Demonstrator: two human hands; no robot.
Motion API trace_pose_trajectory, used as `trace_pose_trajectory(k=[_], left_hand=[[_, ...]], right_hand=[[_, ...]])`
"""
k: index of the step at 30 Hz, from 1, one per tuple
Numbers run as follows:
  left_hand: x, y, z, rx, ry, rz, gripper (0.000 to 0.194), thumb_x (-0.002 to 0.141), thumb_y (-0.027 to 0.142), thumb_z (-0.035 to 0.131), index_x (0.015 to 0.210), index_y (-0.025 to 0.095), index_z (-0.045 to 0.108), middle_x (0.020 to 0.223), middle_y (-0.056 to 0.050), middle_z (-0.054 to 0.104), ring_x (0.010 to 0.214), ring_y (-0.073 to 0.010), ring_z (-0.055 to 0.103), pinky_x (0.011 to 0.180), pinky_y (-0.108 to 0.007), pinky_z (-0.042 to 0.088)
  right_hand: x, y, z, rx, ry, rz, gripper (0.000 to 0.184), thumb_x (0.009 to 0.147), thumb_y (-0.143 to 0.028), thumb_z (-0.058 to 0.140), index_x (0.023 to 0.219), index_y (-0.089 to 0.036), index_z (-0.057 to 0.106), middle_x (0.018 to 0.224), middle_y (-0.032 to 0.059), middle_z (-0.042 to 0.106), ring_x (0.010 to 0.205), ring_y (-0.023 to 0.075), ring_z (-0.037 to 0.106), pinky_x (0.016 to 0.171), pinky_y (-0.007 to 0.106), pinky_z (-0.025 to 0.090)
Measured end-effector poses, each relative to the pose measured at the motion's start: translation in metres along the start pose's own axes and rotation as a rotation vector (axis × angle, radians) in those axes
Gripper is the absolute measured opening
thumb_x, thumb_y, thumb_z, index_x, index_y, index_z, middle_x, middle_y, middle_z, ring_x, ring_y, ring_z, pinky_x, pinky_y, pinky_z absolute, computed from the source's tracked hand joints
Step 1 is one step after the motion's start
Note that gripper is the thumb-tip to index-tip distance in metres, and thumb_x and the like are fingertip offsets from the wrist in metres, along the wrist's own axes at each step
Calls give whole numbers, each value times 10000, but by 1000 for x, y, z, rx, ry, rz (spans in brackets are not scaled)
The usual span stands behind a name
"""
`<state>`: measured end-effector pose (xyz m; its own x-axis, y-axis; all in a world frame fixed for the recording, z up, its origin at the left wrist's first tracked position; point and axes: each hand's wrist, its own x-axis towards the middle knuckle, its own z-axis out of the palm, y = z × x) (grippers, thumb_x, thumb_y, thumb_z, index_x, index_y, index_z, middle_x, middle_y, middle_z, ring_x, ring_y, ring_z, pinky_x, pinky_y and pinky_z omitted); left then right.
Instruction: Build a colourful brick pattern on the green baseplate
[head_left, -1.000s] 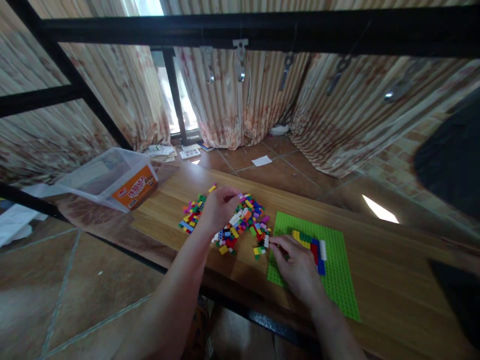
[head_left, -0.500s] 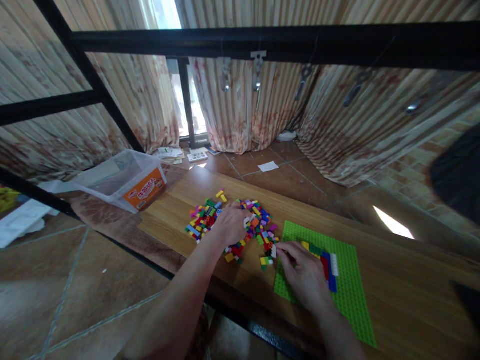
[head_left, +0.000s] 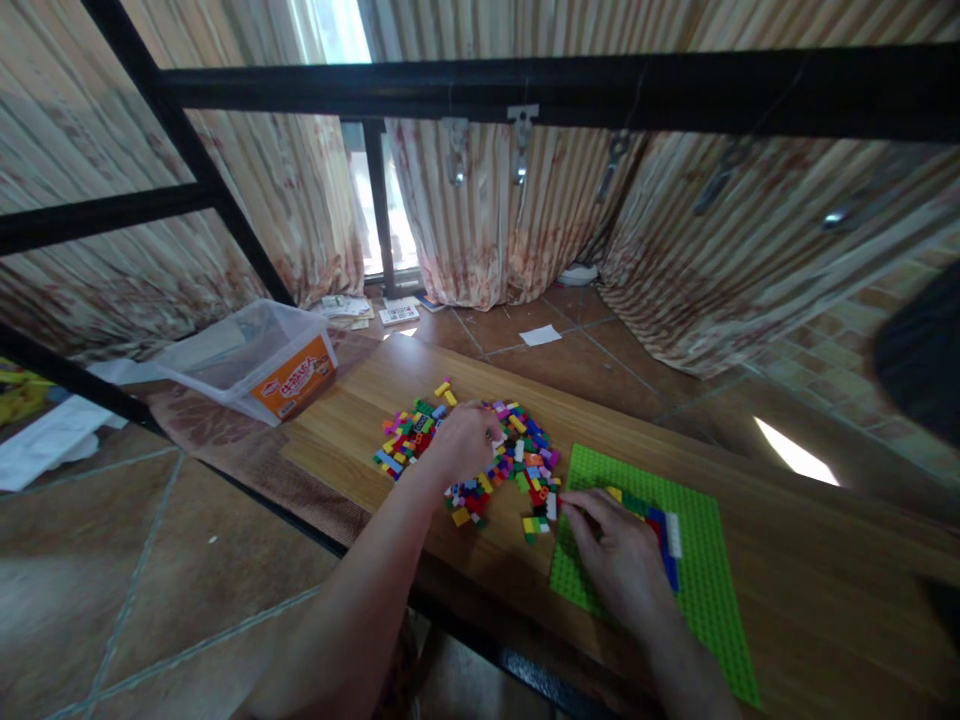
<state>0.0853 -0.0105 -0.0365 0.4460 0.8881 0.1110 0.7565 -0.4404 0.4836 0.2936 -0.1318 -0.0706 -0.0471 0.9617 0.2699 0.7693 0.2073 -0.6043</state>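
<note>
The right hand point(head_left: 621, 548) hides part of the green baseplate point(head_left: 705, 570); left of it, the left hand point(head_left: 463, 440) covers part of the brick pile point(head_left: 530, 458)

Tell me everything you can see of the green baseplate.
The green baseplate is a flat, studded rectangle, plastic by its look, lying on the wooden table right of the loose bricks. A cluster of yellow, green, red, blue and white bricks sits on it. The right hand hides part; whether it touches is unclear.

Left hand point(head_left: 466, 440) over loose bricks point(head_left: 538, 440), right hand point(head_left: 616, 550) above green baseplate point(head_left: 720, 610), clear bin point(head_left: 240, 360) beyond.
</note>
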Motion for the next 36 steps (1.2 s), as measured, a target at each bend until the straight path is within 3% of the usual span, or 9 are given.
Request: trace_pose_trajectory(k=[4,11,17,23,32,36], left_hand=[[-2,-22,-25,-2,25,-119,359,653,11,453,842,156,723,798,-45,671,767,-167,606,724,-256,469],[-28,-35,-51,80,-263,-187,249,637,76,570,826,164,707,720,-1,655,657,-131,569,570,-204,395],[-36,-17,-48,208,-345,-222,327,591,190,725,917,221,714,868,-28,699,790,-201,634,655,-251,463],[-40,-4,-38,268,-370,-153,400,579,184,732,975,223,699,951,-70,707,903,-270,652,728,-307,503],[-43,1,-43,326,-418,-167,251,621,213,707,871,196,729,905,-94,717,881,-281,661,704,-319,500],[-42,-2,-40,320,-380,-180,237,671,205,649,893,204,732,884,-89,717,857,-265,664,703,-318,495]], right_hand=[[-1,1,1,-2,2,-5,223,933,-311,472,910,-221,674,912,35,697,846,173,671,748,283,491],[-4,4,4,-21,-24,-21,238,933,-335,462,945,-225,672,931,40,706,840,182,679,748,297,500],[-6,4,5,-27,-24,-35,239,930,-337,462,945,-227,673,959,48,715,857,191,685,754,310,511],[-6,4,2,-32,-15,-15,234,923,-327,468,941,-231,681,953,42,720,864,193,682,752,312,511],[-5,4,3,-44,-54,-27,226,929,-315,469,960,-235,678,942,34,707,852,188,676,756,314,499],[-4,2,3,-51,-60,-36,232,931,-307,461,951,-234,680,953,37,708,856,185,676,758,310,501]])
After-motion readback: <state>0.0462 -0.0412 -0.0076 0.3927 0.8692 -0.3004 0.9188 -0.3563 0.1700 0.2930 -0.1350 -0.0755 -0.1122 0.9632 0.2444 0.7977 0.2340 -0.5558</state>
